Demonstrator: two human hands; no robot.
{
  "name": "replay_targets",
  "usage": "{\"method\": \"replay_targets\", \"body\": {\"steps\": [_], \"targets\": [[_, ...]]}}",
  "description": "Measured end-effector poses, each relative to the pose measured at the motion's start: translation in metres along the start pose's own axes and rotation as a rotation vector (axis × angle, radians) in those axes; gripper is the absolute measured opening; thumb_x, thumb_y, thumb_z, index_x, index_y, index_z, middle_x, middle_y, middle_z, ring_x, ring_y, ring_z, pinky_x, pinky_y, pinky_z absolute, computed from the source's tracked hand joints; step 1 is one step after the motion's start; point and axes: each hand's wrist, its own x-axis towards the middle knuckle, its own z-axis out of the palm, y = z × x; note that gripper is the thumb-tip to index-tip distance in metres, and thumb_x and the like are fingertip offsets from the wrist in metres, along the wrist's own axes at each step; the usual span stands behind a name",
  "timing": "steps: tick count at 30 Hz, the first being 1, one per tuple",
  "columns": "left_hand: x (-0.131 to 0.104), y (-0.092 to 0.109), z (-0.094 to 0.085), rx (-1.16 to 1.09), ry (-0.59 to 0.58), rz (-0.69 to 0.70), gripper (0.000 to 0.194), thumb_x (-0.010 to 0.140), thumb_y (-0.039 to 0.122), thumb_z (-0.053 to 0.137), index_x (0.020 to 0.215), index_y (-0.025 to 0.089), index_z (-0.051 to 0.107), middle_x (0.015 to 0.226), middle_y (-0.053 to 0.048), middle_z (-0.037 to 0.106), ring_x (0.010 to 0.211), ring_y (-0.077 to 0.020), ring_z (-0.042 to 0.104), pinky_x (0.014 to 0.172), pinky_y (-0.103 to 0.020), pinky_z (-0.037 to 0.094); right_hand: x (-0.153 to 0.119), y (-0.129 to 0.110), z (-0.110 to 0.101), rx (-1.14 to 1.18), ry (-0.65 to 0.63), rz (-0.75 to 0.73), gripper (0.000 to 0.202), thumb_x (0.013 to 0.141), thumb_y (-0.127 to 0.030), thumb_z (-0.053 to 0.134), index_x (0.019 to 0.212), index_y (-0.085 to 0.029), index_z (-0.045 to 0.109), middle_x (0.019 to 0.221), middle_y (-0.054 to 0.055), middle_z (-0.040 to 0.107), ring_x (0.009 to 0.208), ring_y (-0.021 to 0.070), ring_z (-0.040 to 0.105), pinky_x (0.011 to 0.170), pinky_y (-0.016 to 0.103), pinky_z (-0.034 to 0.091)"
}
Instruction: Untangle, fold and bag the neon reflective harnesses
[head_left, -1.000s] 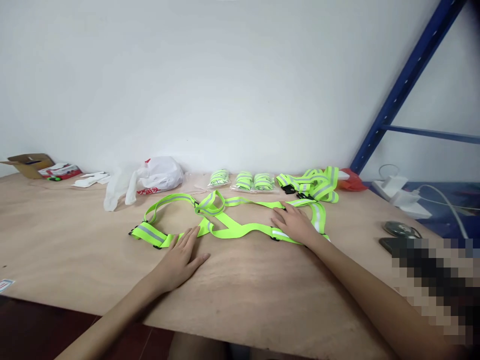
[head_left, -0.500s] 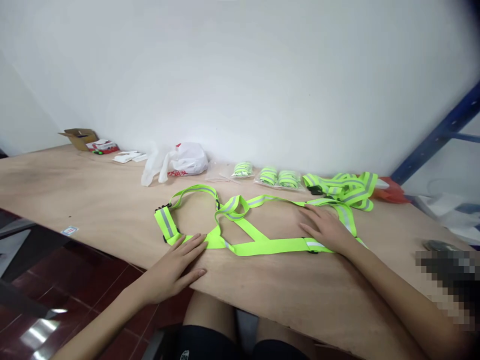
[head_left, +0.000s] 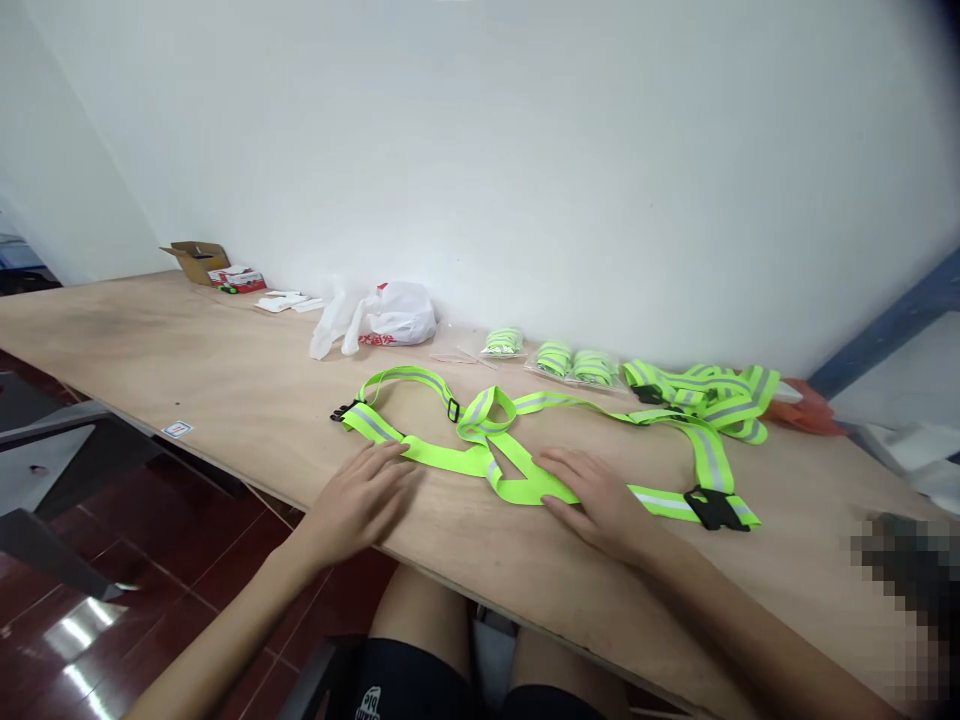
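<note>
A neon-yellow reflective harness (head_left: 442, 457) with grey stripes lies spread across the table in front of me. At its left end is a black buckle part (head_left: 343, 411); at its right end sits another black buckle (head_left: 716, 508). My left hand (head_left: 364, 497) rests with fingers stretched out at the near edge of the left strap. Over the lower middle strap lies my right hand (head_left: 596, 497), palm down and fingers extended, covering part of the band. A twisted strap loop (head_left: 487, 412) stands up a little near the middle of the harness.
Along the wall lie packed bags of rolled reflective straps (head_left: 553, 360), a white plastic bag (head_left: 401, 312) and a cardboard box (head_left: 199, 262). A loose heap of reflective straps (head_left: 712, 390) and a red bag (head_left: 810, 410) are at the right. The wooden table's front edge (head_left: 525, 625) runs above my legs.
My right hand has moved left from the harness's right end to its lower middle, uncovering the right buckle. My left hand has shifted slightly, and the view has turned a little left.
</note>
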Motion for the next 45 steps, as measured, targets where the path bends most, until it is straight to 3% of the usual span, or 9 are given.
{"method": "replay_targets", "body": {"steps": [5,10,15,19,22,26,31,39,45], "targets": [[0.020,0.012,0.019,-0.082,-0.157,0.034,0.054,0.100,0.044,0.047,0.151,0.025,0.044,0.158,-0.010,0.039,0.147,-0.0297,0.036,0.120,-0.050,0.031,-0.005,0.004,0.016,-0.021,-0.144,0.144,0.070,0.099,-0.059,0.037,0.160,-0.025,0.026,0.162,0.012,0.032,0.150,0.0316,0.028,0.119,0.056,0.029],[0.025,0.001,0.018,-0.078,-0.309,-0.021,0.060,0.101,0.053,0.041,0.154,0.024,0.039,0.160,-0.009,0.034,0.148,-0.0295,0.033,0.121,-0.051,0.027,-0.012,0.014,0.011,-0.044,-0.273,0.179,0.078,0.098,-0.066,0.032,0.161,-0.022,0.019,0.166,0.013,0.020,0.153,0.0325,0.013,0.121,0.058,0.021],[0.015,-0.015,0.015,-0.065,-0.272,-0.062,0.059,0.099,0.054,0.044,0.151,0.026,0.045,0.156,-0.007,0.041,0.145,-0.0296,0.039,0.119,-0.049,0.032,-0.017,0.021,0.012,-0.048,-0.232,0.175,0.081,0.097,-0.065,0.038,0.162,-0.025,0.010,0.167,0.011,0.017,0.153,0.0318,0.014,0.121,0.056,0.021],[0.018,-0.009,0.014,-0.035,-0.220,-0.107,0.053,0.099,0.055,0.041,0.139,0.025,0.058,0.149,-0.009,0.053,0.136,-0.0304,0.050,0.113,-0.046,0.041,-0.018,0.023,0.015,-0.035,-0.231,0.165,0.080,0.098,-0.064,0.037,0.162,-0.027,0.007,0.167,0.010,0.017,0.153,0.0316,0.014,0.121,0.057,0.021],[0.035,0.006,0.009,0.075,-0.259,-0.212,0.045,0.098,0.053,0.041,0.114,0.023,0.070,0.123,-0.013,0.070,0.109,-0.0331,0.067,0.089,-0.043,0.053,-0.017,0.021,0.013,-0.029,-0.238,0.170,0.079,0.098,-0.064,0.037,0.162,-0.028,0.008,0.166,0.009,0.018,0.153,0.0314,0.015,0.122,0.057,0.020],[0.067,0.020,0.001,0.252,-0.359,-0.268,0.036,0.093,0.049,0.053,0.108,0.022,0.072,0.097,-0.012,0.071,0.078,-0.0321,0.069,0.064,-0.037,0.048,-0.015,0.018,0.009,-0.028,-0.259,0.188,0.080,0.097,-0.066,0.035,0.162,-0.024,0.013,0.166,0.011,0.019,0.153,0.0308,0.015,0.122,0.056,0.019],[0.088,0.011,0.000,0.210,-0.410,-0.249,0.032,0.089,0.046,0.057,0.106,0.022,0.070,0.103,-0.010,0.070,0.087,-0.0308,0.067,0.064,-0.032,0.041,-0.014,0.015,0.005,-0.014,-0.257,0.194,0.080,0.097,-0.067,0.034,0.162,-0.023,0.015,0.166,0.011,0.020,0.153,0.0306,0.015,0.123,0.056,0.018],[0.093,0.006,-0.005,0.013,-0.450,-0.299,0.019,0.076,0.039,0.063,0.082,0.021,0.061,0.090,-0.007,0.069,0.078,-0.0271,0.064,0.060,-0.031,0.037,-0.013,0.013,0.005,-0.025,-0.269,0.212,0.079,0.097,-0.068,0.033,0.161,-0.024,0.018,0.166,0.010,0.020,0.153,0.0309,0.016,0.123,0.056,0.017],[0.087,0.012,-0.012,0.091,-0.509,-0.207,0.015,0.086,0.033,0.054,0.088,0.021,0.064,0.084,-0.005,0.071,0.078,-0.0248,0.065,0.061,-0.030,0.034,-0.013,0.013,0.004,-0.025,-0.283,0.204,0.081,0.097,-0.070,0.030,0.161,-0.022,0.018,0.166,0.010,0.021,0.153,0.0312,0.015,0.123,0.056,0.018]]}}
